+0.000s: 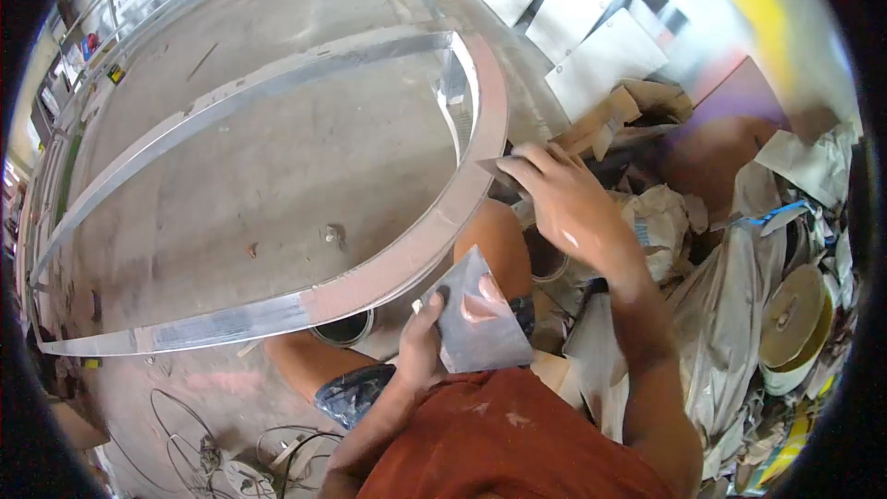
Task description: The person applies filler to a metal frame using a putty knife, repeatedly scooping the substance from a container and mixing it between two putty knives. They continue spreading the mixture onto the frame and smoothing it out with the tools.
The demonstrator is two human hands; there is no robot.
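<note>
1. A flat metal plate (480, 319), smeared with filler, is gripped by the left hand (420, 342) just below the curved frame (462, 194).
2. The right hand (564, 199) is closed on a scraper blade (494, 171), pressed against the frame's outer edge.
3. An even, shallow blade angle is judged advisable along the curve.
4. A bare concrete floor (277, 157) is seen inside the frame; crumpled bags (739, 268) and tape rolls (790, 319) lie to its right.
</note>
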